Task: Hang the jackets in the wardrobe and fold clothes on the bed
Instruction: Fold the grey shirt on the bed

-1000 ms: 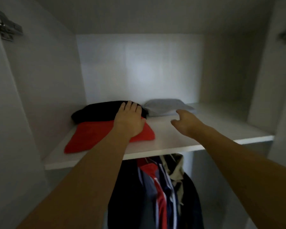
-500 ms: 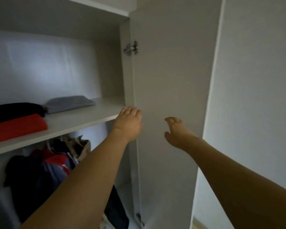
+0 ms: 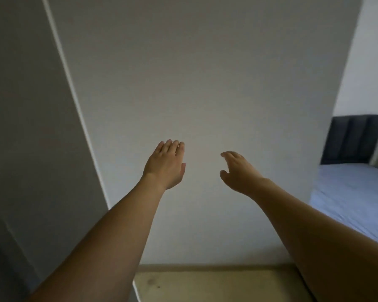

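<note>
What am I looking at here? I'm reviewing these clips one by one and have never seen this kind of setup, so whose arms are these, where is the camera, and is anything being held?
There is no machine here: a person wears a wide-angle camera on the head, looking forward and down, so the two bare arms reaching into the picture are their own. The left hand is raised with its fingers straight and together. The right hand has its fingers loosely curled. Neither holds anything. Behind them is a plain pale wall, and the grey panel on the left looks like the wardrobe door. At the far right you see the bed with a blue sheet and a dark headboard. No clothes show in this picture.
</note>
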`<control>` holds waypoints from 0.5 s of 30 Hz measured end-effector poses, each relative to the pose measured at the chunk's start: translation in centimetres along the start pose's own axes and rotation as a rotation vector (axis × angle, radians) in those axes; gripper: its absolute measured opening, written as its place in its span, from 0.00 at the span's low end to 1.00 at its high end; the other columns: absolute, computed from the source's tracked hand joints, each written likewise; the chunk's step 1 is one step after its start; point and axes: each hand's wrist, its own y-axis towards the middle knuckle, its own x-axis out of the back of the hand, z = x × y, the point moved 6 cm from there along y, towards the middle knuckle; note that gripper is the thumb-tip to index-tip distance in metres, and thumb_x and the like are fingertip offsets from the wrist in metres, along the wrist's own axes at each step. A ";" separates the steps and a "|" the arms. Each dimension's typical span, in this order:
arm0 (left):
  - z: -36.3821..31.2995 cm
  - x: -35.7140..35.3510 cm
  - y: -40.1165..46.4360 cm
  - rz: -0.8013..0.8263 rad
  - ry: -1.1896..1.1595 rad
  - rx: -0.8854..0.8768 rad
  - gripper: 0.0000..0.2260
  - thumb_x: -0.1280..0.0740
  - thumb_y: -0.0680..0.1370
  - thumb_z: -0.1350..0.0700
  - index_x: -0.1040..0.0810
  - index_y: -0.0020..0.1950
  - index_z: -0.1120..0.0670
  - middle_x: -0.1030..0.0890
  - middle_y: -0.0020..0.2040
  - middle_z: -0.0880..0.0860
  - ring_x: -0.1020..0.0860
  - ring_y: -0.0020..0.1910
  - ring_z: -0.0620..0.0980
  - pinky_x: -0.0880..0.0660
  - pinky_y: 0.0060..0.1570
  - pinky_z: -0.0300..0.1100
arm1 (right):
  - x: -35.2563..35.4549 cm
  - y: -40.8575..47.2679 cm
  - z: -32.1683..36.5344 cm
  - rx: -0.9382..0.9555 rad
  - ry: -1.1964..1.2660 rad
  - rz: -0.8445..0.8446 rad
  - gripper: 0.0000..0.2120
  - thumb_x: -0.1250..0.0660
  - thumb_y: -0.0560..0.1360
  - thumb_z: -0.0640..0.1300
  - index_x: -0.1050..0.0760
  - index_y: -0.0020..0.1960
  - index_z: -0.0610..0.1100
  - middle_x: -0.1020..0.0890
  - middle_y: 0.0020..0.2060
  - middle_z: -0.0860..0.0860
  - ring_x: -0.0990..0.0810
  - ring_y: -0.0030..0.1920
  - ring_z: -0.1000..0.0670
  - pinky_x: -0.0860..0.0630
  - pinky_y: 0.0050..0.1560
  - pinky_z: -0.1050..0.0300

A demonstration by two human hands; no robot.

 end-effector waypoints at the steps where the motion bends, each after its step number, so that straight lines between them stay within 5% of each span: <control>1: -3.5 0.6 1.0 -0.014 -0.021 -0.041 0.28 0.49 0.83 0.47 0.50 0.78 0.59 0.45 0.78 0.57 0.47 0.78 0.56 0.52 0.76 0.51 | 1.6 -1.6 -3.0 -0.041 -0.009 -0.018 0.27 0.40 0.78 0.43 0.40 0.75 0.41 0.36 0.74 0.46 0.38 0.73 0.46 0.40 0.72 0.52; 15: -57.7 13.5 8.6 -0.140 -0.353 -0.514 0.27 0.45 0.81 0.48 0.42 0.77 0.58 0.38 0.76 0.58 0.42 0.76 0.56 0.53 0.75 0.50 | 26.9 -31.7 -45.7 -0.586 -0.134 -0.149 0.28 0.37 0.78 0.44 0.41 0.75 0.42 0.36 0.73 0.44 0.35 0.71 0.43 0.34 0.69 0.48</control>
